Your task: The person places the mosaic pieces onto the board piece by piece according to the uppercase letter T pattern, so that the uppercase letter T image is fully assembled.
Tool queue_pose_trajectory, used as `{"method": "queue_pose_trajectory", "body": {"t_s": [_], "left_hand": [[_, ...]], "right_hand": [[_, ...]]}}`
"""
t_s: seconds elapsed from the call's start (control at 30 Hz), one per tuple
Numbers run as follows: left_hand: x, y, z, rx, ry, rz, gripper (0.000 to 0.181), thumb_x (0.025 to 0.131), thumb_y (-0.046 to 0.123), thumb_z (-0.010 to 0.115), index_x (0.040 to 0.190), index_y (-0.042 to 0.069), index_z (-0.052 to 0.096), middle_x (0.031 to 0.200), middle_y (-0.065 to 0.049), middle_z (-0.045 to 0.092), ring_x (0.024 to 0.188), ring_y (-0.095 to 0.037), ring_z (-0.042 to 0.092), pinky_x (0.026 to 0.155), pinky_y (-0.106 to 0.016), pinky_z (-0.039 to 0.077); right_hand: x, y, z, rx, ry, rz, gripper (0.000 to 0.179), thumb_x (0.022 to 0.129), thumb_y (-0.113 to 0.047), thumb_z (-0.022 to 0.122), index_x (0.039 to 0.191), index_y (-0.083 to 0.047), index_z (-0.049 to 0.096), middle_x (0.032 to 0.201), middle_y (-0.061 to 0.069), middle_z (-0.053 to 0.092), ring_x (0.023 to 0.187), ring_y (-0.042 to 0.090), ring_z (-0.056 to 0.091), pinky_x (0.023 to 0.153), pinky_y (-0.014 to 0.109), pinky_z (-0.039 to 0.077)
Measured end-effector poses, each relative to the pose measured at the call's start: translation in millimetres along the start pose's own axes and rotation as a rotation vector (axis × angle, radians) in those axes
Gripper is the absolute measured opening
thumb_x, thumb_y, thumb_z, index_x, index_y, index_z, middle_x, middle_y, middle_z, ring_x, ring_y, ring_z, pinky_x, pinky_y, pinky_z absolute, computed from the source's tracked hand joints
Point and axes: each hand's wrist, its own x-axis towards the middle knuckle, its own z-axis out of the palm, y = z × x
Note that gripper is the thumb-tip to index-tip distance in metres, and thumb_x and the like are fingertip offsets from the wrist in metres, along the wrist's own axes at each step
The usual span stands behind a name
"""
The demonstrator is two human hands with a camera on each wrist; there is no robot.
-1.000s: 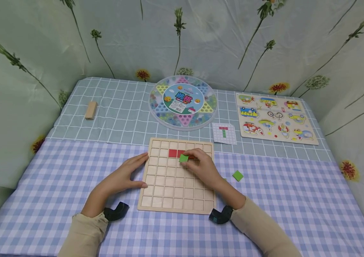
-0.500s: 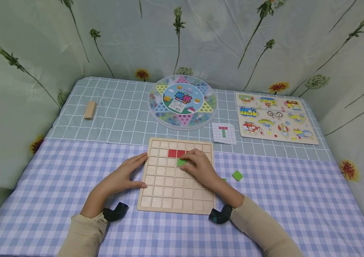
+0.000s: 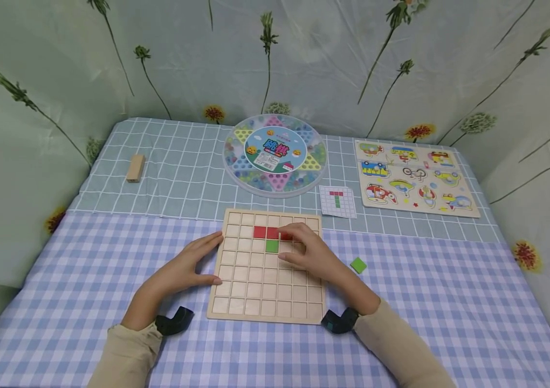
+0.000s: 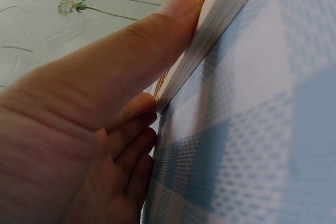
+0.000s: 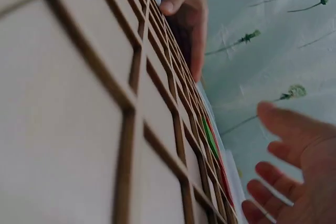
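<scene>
A wooden grid board (image 3: 261, 291) lies on the checked cloth in the head view. Near its far side, red square tiles (image 3: 259, 232) form a row, partly hidden by my right fingers. One green tile (image 3: 272, 246) sits in a cell just below the middle of that row. My right hand (image 3: 315, 257) hovers over the board's right side, thumb and fingers apart, holding nothing. At the left edge, my left hand (image 3: 184, 266) touches the board with thumb and fingertips. The left wrist view shows that thumb (image 4: 131, 61) against the board's rim. A loose green tile (image 3: 358, 265) lies right of the board.
Behind the board is a paper card (image 3: 337, 201) with a red and green T pattern. A round Chinese checkers box (image 3: 275, 153) stands at the back. A vehicle puzzle board (image 3: 418, 179) lies back right, a wooden block (image 3: 136, 168) back left.
My right hand has set the green tile into a cell, let go of it and drawn slightly right. A second loose green tile near the right wrist is now hidden. My left hand stays put.
</scene>
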Motion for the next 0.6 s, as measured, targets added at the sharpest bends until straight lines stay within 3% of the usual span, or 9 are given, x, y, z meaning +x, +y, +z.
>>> {"method": "queue_pose_trajectory", "body": {"t_s": [0.27, 0.6], "left_hand": [[-0.2, -0.3, -0.1, 0.009, 0.002, 0.001, 0.093, 0.071, 0.048, 0.070, 0.142, 0.007, 0.026, 0.147, -0.005, 0.020, 0.132, -0.028, 0.017, 0.102, -0.048, 0.020], [-0.4, -0.1, 0.1, 0.005, 0.000, -0.006, 0.093, 0.071, 0.048, 0.070, 0.143, 0.008, 0.025, 0.147, -0.004, 0.020, 0.132, -0.027, 0.016, 0.102, -0.048, 0.020]], "right_hand": [[-23.2, 5.7, -25.2, -0.068, 0.049, -0.056, 0.060, 0.078, -0.021, 0.071, 0.130, -0.006, 0.046, 0.131, 0.008, 0.043, 0.122, 0.021, 0.036, 0.096, 0.045, 0.033], [-57.6, 9.6, -42.1, -0.185, 0.111, 0.043, 0.076, 0.068, -0.026, 0.079, 0.132, -0.008, 0.043, 0.134, 0.007, 0.042, 0.123, 0.025, 0.034, 0.095, 0.048, 0.032]]}}
